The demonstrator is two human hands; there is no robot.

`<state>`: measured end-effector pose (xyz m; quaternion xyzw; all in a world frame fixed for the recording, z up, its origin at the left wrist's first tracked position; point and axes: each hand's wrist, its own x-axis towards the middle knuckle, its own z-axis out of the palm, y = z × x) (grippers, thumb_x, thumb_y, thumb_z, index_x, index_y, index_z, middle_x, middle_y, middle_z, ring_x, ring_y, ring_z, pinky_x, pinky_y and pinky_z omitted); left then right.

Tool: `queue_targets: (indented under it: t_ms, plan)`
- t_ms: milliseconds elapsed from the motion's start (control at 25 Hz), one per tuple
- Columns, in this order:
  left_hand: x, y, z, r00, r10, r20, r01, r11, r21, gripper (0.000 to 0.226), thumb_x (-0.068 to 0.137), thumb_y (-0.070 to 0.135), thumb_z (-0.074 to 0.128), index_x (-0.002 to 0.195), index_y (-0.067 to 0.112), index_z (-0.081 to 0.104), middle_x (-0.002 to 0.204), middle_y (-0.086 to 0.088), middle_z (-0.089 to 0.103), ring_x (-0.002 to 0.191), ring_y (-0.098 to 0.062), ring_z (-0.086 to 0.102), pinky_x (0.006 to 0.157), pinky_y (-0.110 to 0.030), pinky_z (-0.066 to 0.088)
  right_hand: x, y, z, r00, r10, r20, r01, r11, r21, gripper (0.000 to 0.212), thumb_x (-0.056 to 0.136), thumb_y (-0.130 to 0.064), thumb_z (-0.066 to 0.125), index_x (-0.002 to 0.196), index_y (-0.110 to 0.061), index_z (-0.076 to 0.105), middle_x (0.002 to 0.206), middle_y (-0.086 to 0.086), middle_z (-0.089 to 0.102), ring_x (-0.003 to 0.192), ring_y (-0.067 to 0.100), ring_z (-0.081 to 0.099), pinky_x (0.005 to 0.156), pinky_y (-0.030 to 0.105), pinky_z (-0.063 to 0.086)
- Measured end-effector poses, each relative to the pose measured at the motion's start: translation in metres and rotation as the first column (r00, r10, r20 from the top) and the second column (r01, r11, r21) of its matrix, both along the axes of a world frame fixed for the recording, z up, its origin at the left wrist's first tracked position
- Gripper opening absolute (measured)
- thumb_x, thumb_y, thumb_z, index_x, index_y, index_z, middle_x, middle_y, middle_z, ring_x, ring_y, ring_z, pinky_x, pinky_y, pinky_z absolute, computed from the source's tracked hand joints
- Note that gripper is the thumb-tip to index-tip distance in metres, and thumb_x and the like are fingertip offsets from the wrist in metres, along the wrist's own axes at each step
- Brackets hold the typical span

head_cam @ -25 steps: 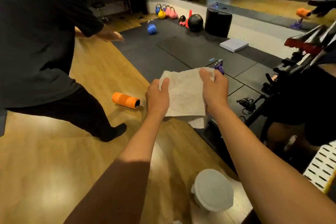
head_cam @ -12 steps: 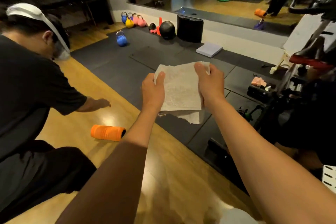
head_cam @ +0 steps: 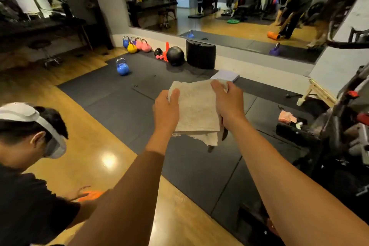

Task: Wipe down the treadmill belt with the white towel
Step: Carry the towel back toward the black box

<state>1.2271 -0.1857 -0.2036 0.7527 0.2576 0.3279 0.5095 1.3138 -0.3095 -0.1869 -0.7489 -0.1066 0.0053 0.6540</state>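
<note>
Right now, white towel (head_cam: 196, 110): it hangs folded in the middle of the frame, held up off the floor between your two hands, with a ragged under-layer showing below the front fold.
Left hand (head_cam: 165, 112): your thumb presses the front of the towel's upper left corner; the fingers are hidden behind the cloth, pinching it.
Right hand (head_cam: 229, 106): your thumb lies over the upper right corner, and the fingers curl round the right edge behind it.
Change: your grip and the towel's fold match half a second ago. The view has tilted up, so the person and the orange roller sit lower in the frame and more of the mirror shows.
Arm pose: both bare forearms rise from the lower edge, backs of the hands towards you, wrists level, hands apart by the towel's width.
Person (head_cam: 30, 195): crouched at the lower left in a black top with a white head strap, reaching a hand to the blurred orange roller (head_cam: 89, 194) beside your left forearm.
Floor: a black mat (head_cam: 119, 110) lies beyond the towel, with wood floor (head_cam: 89, 146) to its left.
Right edge: a dark exercise machine (head_cam: 339, 136); its parts are hard to tell apart.
Farther: a blue kettlebell (head_cam: 122, 67) stands on the mat.
Farthest: a black ball (head_cam: 175, 56) rests below the wall mirror (head_cam: 239, 6).
</note>
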Motion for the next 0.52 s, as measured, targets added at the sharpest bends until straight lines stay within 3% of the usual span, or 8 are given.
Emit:
queue_targets:
  t_ms: [120,240,320,520]
  plan:
    - [0.06,0.043,-0.002,1.0,-0.003,-0.015,0.003,1.0,-0.016,0.039,0.098,0.04,0.043,0.094,0.003,0.056,0.082,-0.003,0.05,0.075,-0.014,0.046,0.066,-0.029,0.038,0.058,0.039,0.001,1.0,0.008,0.005,-0.008,1.0,-0.003,0.026,0.092,-0.045,0.051,0.104,-0.022,0.059,0.098,-0.006,0.059,0.094,0.015,0.056,0.083,0.032,0.047]
    - [0.126,0.095,-0.011,1.0,-0.014,-0.017,0.014,0.999,-0.039,0.037,0.098,0.041,0.043,0.097,0.006,0.057,0.089,-0.004,0.056,0.08,-0.015,0.051,0.072,-0.03,0.043,0.119,0.088,-0.003,1.0,0.018,0.005,-0.018,1.0,-0.002,0.022,0.093,-0.043,0.053,0.092,-0.022,0.058,0.092,-0.005,0.06,0.09,0.015,0.057,0.08,0.033,0.048]
    - [0.168,0.128,-0.015,1.0,-0.031,-0.006,0.031,0.999,-0.033,0.039,0.098,0.039,0.044,0.094,0.002,0.056,0.082,-0.001,0.052,0.075,-0.014,0.047,0.067,-0.028,0.04,0.159,0.122,-0.007,1.0,0.002,0.01,-0.002,1.0,-0.005,0.021,0.093,-0.041,0.053,0.087,-0.022,0.056,0.088,-0.005,0.058,0.086,0.014,0.056,0.077,0.032,0.047]
    - [0.263,0.207,0.001,0.995,-0.104,-0.015,0.103,0.994,-0.048,0.032,0.096,0.04,0.045,0.085,0.011,0.053,0.079,0.005,0.051,0.074,-0.012,0.048,0.065,-0.029,0.04,0.246,0.197,0.0,0.996,-0.087,-0.005,0.087,0.996,0.032,0.029,0.092,-0.04,0.055,0.093,-0.011,0.06,0.086,-0.001,0.059,0.083,0.016,0.055,0.074,0.034,0.047]
